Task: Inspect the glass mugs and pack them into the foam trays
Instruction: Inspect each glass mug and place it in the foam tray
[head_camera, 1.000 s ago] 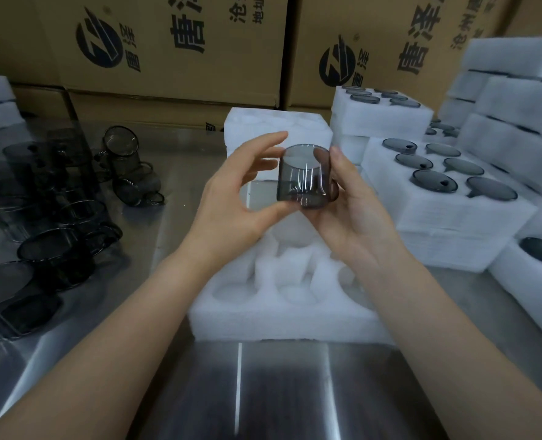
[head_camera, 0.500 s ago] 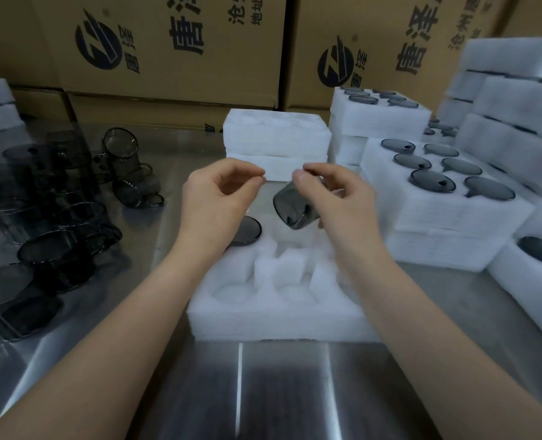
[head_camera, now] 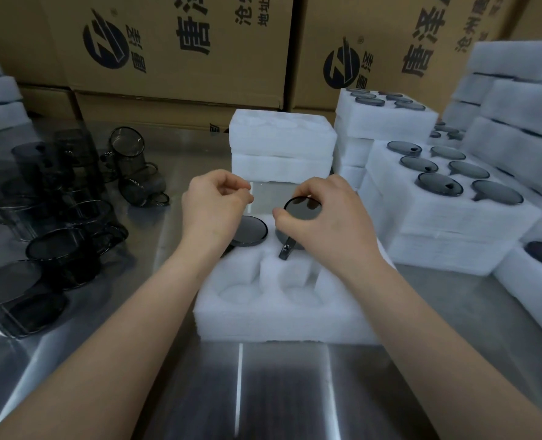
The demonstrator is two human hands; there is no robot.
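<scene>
Head view: right hand [head_camera: 323, 217] pinches a smoky glass mug [head_camera: 303, 208] by the rim, tilted into the foam tray [head_camera: 279, 325] pocket beneath. Left hand [head_camera: 212, 208] curled, empty; a seated mug [head_camera: 250, 230] just under it. Two nearer pockets unfilled, loose mugs [head_camera: 60, 223] waiting further left.

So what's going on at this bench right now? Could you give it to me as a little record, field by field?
right hand: pinches a mug by its rim, tilted, at the tray's back right pocket
left hand: fingers curled, nothing visible in it
second mug: seated in the back left pocket
front pockets: both empty
loose mugs: on the table, left
full trays: stacked at right
</scene>
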